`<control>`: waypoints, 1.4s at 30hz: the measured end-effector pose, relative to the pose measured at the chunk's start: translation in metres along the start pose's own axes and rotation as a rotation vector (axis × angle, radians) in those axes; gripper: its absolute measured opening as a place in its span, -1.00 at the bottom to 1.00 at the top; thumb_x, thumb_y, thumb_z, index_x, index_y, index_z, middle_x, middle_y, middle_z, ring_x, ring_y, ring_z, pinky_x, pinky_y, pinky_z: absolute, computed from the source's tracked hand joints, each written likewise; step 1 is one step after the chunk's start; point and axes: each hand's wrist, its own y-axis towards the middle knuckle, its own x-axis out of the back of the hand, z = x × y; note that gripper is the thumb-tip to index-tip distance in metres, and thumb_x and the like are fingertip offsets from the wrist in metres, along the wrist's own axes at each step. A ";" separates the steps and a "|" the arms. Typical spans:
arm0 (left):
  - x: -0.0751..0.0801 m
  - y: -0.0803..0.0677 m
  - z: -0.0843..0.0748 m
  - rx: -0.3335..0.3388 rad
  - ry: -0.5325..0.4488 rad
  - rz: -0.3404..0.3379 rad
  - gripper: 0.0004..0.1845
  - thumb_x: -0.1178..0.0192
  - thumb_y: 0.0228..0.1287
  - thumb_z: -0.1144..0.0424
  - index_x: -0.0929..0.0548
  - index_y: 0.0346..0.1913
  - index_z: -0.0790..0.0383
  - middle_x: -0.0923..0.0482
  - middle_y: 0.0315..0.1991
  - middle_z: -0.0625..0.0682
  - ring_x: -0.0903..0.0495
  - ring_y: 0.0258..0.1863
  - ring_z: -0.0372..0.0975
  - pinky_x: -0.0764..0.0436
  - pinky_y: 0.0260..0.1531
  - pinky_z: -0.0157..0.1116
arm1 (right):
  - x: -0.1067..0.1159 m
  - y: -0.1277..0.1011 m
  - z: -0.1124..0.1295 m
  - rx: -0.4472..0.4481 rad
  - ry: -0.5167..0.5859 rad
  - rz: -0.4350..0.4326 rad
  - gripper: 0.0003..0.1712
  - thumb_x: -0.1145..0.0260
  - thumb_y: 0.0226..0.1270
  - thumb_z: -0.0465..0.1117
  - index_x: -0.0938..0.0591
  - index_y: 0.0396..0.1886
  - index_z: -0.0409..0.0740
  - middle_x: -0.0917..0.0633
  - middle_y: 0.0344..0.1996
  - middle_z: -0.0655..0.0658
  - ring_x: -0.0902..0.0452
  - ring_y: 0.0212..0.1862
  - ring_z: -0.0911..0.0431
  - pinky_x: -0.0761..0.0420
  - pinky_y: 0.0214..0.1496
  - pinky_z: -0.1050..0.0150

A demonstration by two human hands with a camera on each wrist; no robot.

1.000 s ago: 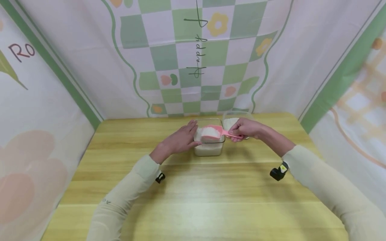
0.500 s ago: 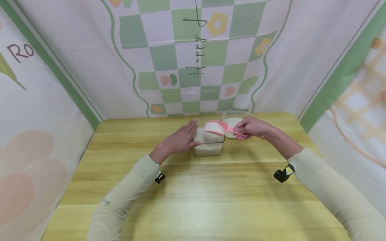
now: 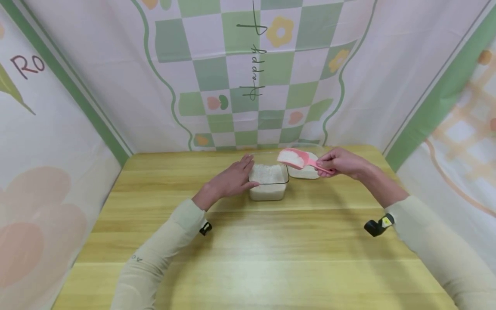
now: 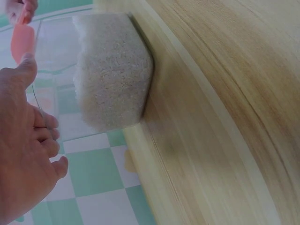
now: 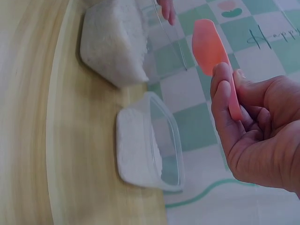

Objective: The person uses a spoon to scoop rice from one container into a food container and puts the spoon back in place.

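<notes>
Pink scoop (image 3: 296, 159) pinched in right grip (image 3: 341, 162)

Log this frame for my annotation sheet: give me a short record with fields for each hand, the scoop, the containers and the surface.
left hand: rests open against the side of the taller clear container
right hand: pinches the handle of the pink scoop
scoop: loaded with white grains, held above the low clear container
containers: both hold white grains, side by side
surface: wooden table
</notes>
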 end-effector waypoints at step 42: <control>-0.003 -0.001 0.001 -0.006 -0.020 -0.018 -0.12 0.21 0.55 -0.25 0.02 0.56 0.43 0.18 0.62 0.27 0.20 0.63 -0.02 -0.05 0.58 -0.06 | 0.051 -0.016 -0.048 -0.047 -0.317 -0.192 -0.61 -0.14 0.48 -0.38 -0.52 0.04 -0.74 -0.76 -0.47 -0.11 -0.73 -0.42 0.14 -0.75 -0.29 0.34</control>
